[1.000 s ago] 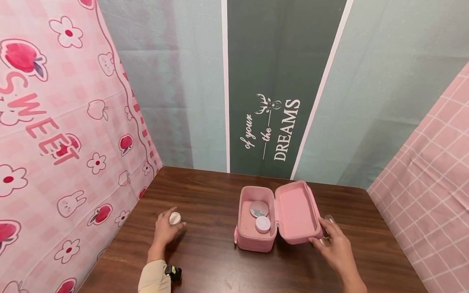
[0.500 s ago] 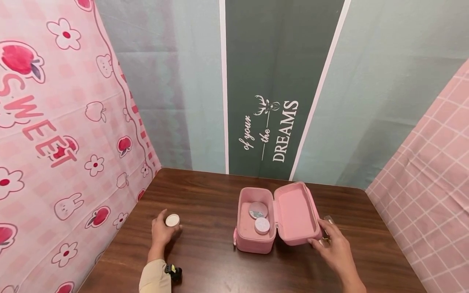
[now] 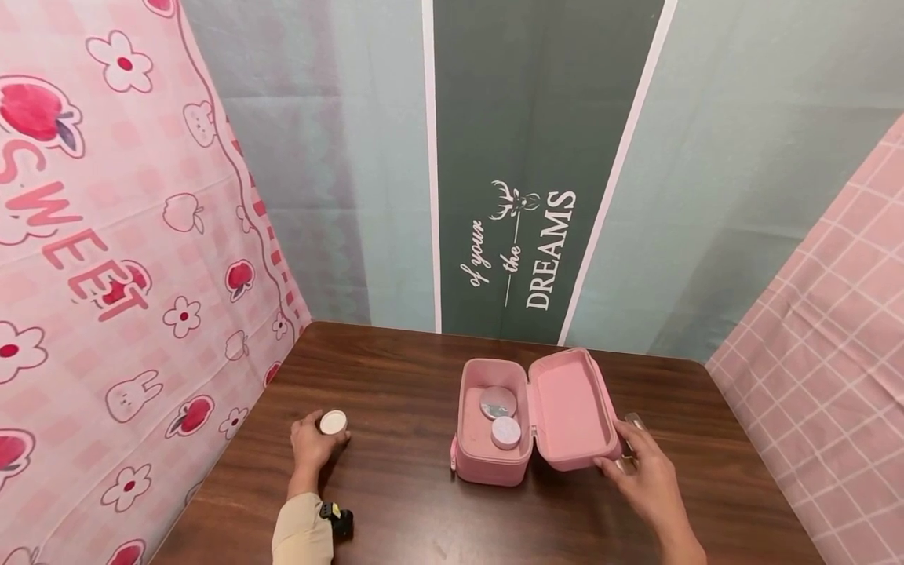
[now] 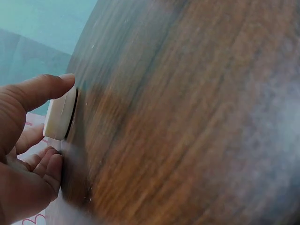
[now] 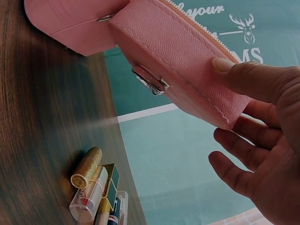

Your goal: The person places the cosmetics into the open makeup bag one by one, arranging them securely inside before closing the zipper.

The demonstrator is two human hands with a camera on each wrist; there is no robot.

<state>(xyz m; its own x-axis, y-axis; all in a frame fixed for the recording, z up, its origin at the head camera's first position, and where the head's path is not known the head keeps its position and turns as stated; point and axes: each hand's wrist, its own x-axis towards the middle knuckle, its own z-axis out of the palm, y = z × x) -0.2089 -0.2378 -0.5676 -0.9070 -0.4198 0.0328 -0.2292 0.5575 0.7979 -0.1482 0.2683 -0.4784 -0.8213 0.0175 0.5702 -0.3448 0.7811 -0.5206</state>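
Observation:
My left hand [image 3: 314, 446] is at the left of the table, thumb and fingers around the edge of a small round white container [image 3: 333, 422]. The left wrist view shows that container [image 4: 61, 115] low by the wood, the thumb at one side and a finger at the other. To the right stands an open pink zippered cosmetic case [image 3: 492, 471]. With thumb and fingers my right hand [image 3: 648, 471] grips the outer edge of its lid [image 3: 574, 408]. Inside the case lie a larger round compact [image 3: 498, 402] and a smaller pale round container [image 3: 506, 432].
Beyond the lid, several makeup tubes lie on the table [image 3: 402, 502], partly hidden in the head view. Among them is a gold lipstick tube [image 5: 87, 168]. A pink zip pull hangs at the case's left side. Fabric backdrops rise around the table's back and sides.
The left fingers have drawn back a little to the left around the white container, whose top shows rounder now. The right hand and the lid have hardly moved.

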